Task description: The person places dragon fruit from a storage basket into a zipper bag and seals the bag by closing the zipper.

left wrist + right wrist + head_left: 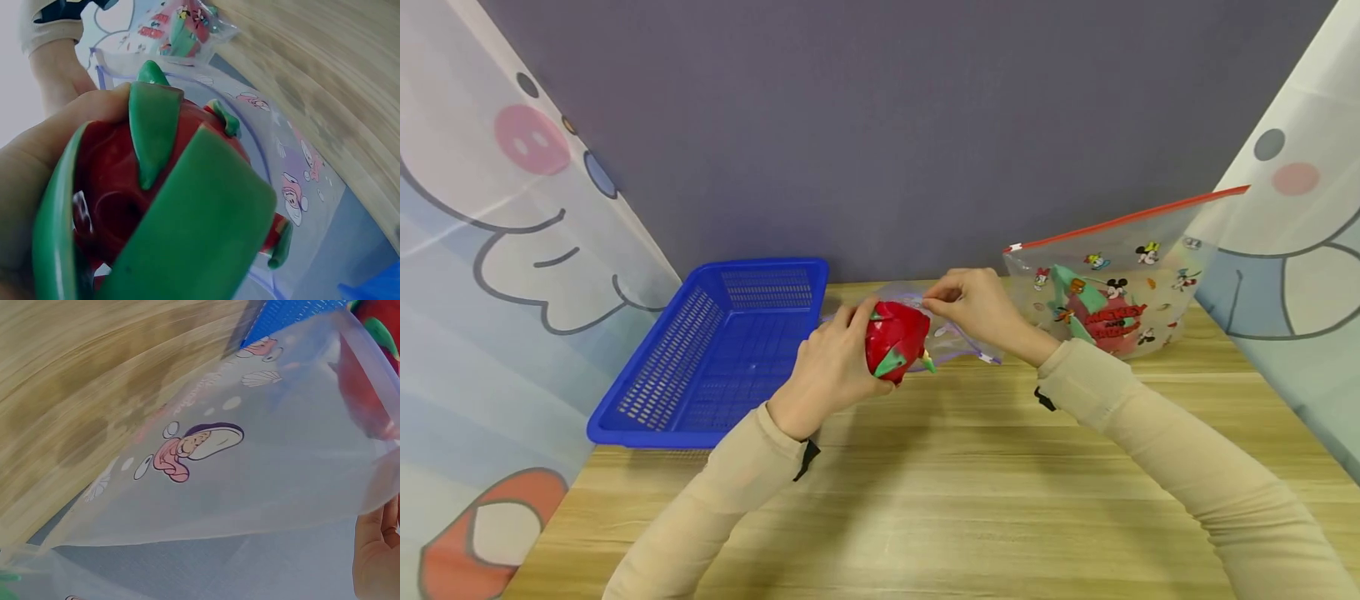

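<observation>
My left hand (pixel 831 367) grips a red dragon fruit (pixel 897 342) with green scales, its skin shiny like a model's. In the left wrist view the dragon fruit (pixel 194 219) is close up, at the mouth of a clear zip bag (pixel 300 162). That bag has a purple zip edge and printed cartoon figures. My right hand (pixel 981 307) pinches the bag's edge between thumb and forefinger, just right of the fruit. The right wrist view shows the bag (pixel 212 500) spread from the fingers, with the fruit at the opening, upper right.
A blue plastic basket (pixel 706 438) stands at the left on the wooden table (pixel 955 508). On the right, a clear zip bag (pixel 1157 275) with a red zip stands upright, holding a red and green item. A grey wall (pixel 910 142) rises behind.
</observation>
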Available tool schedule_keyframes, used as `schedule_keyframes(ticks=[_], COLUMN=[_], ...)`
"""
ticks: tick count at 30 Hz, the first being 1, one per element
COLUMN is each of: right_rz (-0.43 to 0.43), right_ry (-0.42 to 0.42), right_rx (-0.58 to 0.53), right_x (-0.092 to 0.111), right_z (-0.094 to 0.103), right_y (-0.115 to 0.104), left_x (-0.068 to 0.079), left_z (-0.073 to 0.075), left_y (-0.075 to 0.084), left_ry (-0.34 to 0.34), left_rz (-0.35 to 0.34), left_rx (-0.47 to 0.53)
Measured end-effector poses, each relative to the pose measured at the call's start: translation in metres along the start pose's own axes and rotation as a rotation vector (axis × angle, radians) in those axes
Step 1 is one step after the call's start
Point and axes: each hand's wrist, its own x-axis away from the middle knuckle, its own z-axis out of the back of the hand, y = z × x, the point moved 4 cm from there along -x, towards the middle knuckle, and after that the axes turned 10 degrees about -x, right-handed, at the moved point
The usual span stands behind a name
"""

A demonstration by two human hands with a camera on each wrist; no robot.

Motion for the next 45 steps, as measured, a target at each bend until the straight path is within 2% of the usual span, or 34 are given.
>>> schedule_keyframes(ticks=[8, 17, 21, 24, 30, 36, 41, 45], right_rz=[-0.011, -0.035, -0.025, -0.008, -0.016, -0.042, -0.027, 0.010], right_ry=[-0.006, -0.001, 0.005, 0.023, 0.060, 0.063, 0.053, 0.043], right_rx=[-0.017, -0.026, -0.029, -0.022, 0.003, 0.000, -0.002, -0.012], right_x=[0.000, 0.001, 0.001, 0.000, -0.003, -0.004, -0.002, -0.002], right_z=[0.000, 0.002, 0.003, 0.004, 0.011, 0.013, 0.013, 0.015], right_y=[-0.003, -0.001, -0.001, -0.001, 0.000, -0.002, -0.002, 0.000], left_x=[-0.005, -0.008, -0.008, -0.007, -0.001, 0.003, 0.003, 0.001], left_z=[-0.004, -0.006, -0.009, -0.010, -0.014, -0.018, -0.023, -0.025], left_y=[0.015, 0.019, 0.020, 0.020, 0.026, 0.034, 0.039, 0.040], left_ry=[0.019, 0.026, 0.048, 0.089, 0.204, 0.282, 0.309, 0.296], left_rz=[-0.045, 0.018, 0.017, 0.004, -0.101, -0.218, -0.285, -0.311], left_rx=[-0.035, -0.016, -0.028, -0.057, -0.177, -0.292, -0.349, -0.365])
